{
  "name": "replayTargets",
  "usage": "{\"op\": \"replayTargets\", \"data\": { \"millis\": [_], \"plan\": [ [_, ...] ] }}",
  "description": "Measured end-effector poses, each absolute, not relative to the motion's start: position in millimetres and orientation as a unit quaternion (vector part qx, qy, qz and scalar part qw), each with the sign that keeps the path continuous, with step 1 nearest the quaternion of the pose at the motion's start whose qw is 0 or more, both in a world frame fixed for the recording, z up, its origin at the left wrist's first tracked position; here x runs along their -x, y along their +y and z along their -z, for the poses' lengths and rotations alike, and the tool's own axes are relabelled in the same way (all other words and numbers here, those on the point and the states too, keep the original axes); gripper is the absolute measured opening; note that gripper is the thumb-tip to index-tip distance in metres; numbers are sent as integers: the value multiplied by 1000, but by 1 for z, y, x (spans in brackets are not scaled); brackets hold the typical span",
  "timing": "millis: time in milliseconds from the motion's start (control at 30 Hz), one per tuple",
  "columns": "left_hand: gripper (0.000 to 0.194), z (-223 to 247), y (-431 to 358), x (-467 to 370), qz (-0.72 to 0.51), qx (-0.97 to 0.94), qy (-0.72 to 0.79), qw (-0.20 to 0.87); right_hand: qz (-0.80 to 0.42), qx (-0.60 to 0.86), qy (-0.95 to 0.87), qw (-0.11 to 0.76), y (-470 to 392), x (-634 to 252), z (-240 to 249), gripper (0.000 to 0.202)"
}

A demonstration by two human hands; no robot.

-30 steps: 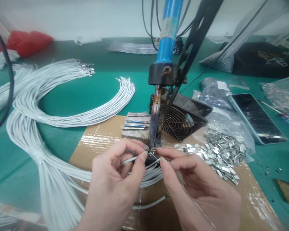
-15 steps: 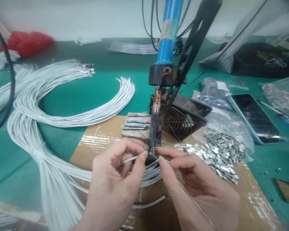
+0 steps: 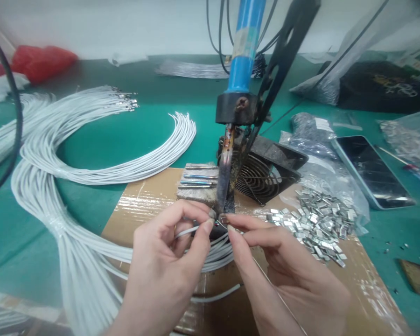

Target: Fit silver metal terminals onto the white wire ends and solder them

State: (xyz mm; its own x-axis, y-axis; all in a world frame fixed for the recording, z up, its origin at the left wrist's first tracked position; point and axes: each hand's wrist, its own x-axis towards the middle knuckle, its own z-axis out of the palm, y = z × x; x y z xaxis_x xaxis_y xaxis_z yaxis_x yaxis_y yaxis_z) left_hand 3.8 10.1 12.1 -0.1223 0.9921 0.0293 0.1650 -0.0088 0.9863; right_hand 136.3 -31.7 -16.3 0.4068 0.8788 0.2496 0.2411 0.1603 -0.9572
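Note:
Under the soldering iron (image 3: 225,175), whose hot end points down from a bracket, both my hands meet at the fingertips. My left hand (image 3: 170,263) pinches a white cable (image 3: 186,232) close to its end. My right hand (image 3: 289,268) is closed on a thin strand of solder wire (image 3: 283,299), which runs back under the palm toward the lower right. Between the fingertips, the cable's tip lies close to the iron; small details there are blurred. More white cables (image 3: 219,261) lie beneath my hands.
Bundled white cables (image 3: 61,224) spread over the left side. On the right are a heap of small metal shells (image 3: 324,224), a phone (image 3: 374,172) and plastic bags. A small fan (image 3: 262,172) stands behind the iron; a block with metal rods (image 3: 198,186) sits left of it.
My right fingertips have moved slightly left, closer to my left fingertips, and the solder wire has shifted with them. My left hand stays almost in place, still pinching the cable.

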Motion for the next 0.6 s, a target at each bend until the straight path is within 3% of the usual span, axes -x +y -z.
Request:
{"op": "replayTargets", "data": {
  "millis": [600],
  "plan": [
    [12, -4, 9, -3, -495, -512, 554, 430, -262, 600, -479, 585, -33, -135, 20, 22]
  ]
}}
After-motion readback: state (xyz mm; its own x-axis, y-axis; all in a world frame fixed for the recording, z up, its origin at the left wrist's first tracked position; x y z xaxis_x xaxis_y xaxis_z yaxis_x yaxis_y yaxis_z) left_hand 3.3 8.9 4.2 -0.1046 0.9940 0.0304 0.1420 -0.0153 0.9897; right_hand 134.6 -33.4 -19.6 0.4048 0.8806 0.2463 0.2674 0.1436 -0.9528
